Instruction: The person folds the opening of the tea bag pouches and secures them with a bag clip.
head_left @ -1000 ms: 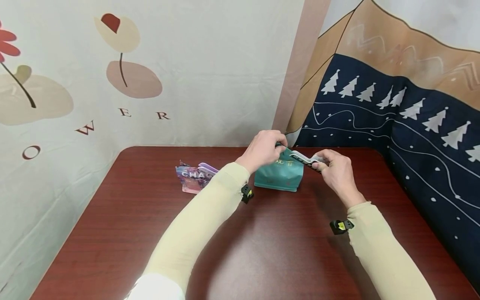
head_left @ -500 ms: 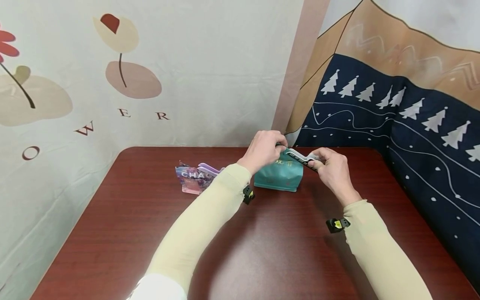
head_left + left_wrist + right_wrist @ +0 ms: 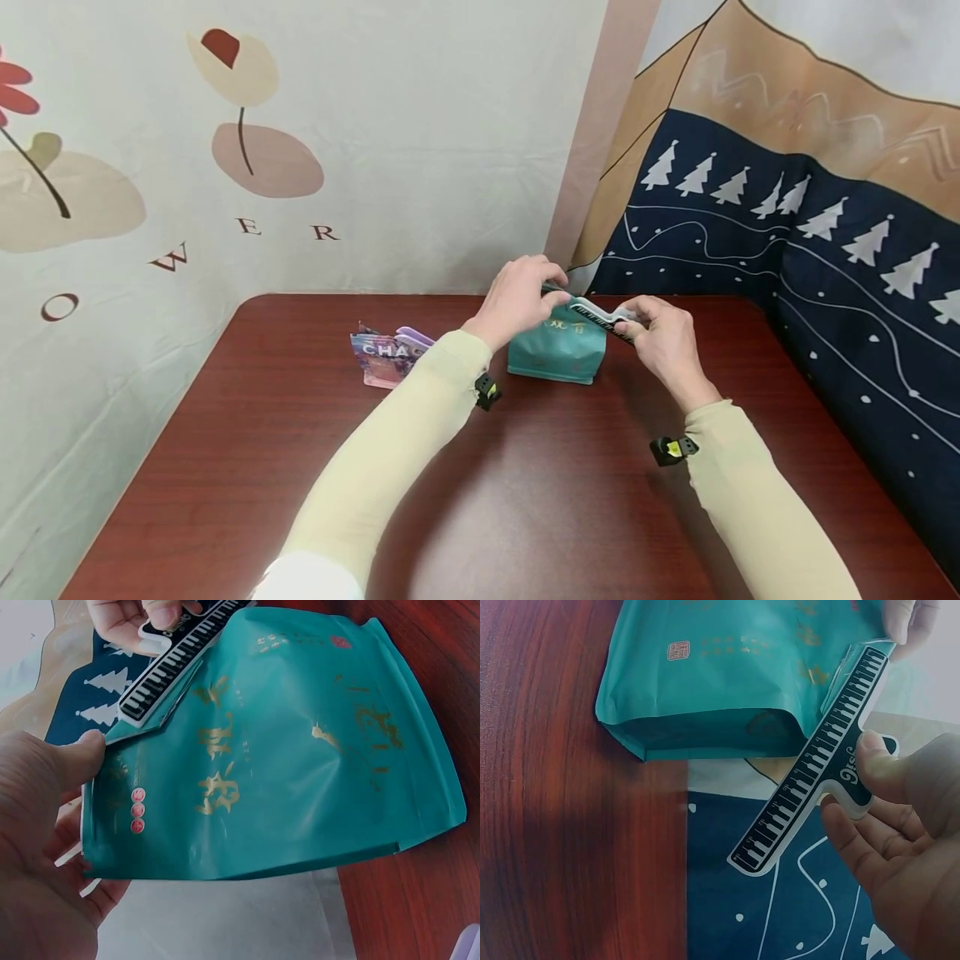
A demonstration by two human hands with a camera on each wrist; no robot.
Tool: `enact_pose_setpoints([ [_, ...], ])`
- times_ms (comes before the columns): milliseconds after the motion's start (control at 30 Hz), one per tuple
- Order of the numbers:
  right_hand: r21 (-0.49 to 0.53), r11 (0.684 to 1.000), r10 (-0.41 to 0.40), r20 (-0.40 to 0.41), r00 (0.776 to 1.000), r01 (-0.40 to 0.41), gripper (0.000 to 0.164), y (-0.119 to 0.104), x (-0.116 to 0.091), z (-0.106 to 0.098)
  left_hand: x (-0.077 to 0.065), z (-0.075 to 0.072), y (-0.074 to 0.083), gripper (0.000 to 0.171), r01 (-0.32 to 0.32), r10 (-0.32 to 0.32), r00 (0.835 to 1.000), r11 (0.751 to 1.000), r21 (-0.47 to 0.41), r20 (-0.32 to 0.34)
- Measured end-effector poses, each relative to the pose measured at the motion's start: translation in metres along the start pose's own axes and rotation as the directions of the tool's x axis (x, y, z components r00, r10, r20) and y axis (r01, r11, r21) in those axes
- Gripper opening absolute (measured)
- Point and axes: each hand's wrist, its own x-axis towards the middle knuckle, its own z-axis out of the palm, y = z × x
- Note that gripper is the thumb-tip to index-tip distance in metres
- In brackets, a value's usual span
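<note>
A teal pouch with gold lettering stands near the table's far edge. My left hand pinches one end of its top edge, thumb on the near side in the left wrist view. In my right hand is a long black-and-white clip with a piano-key pattern, its handle held between thumb and fingers. The clip's far part lies along the pouch's folded top edge, close to my left fingertips. Whether the clip's jaws are around that edge I cannot tell.
Left of the teal pouch stands a small pink and purple pouch, partly behind my left sleeve. A lilac clip-like piece shows at its top. The brown table ends at printed cloth walls behind and to the right.
The right hand has moved slightly left, bringing the clip further along the pouch's top edge. The left hand has shifted a little left. The teal pouch stays in place.
</note>
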Motion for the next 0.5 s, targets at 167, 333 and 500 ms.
enact_pose_setpoints([
  [167,0.007,1.000,0.000,0.001,1.000,0.000,0.015,0.0003,0.0001,-0.0004,-0.0045,-0.0020,-0.0050,0.014,0.013,-0.015,0.998,0.999,-0.032,-0.063],
  [333,0.005,1.000,0.012,0.006,1.000,-0.012,0.015,0.0010,0.0000,-0.0004,-0.0066,0.0005,-0.0081,0.012,0.003,-0.008,0.994,0.999,-0.043,-0.107],
  [500,0.010,1.000,0.024,0.012,1.000,-0.024,0.015,0.0008,-0.0006,-0.0005,-0.0068,0.0032,-0.0089,0.012,-0.005,-0.001,0.992,0.999,-0.043,-0.128],
])
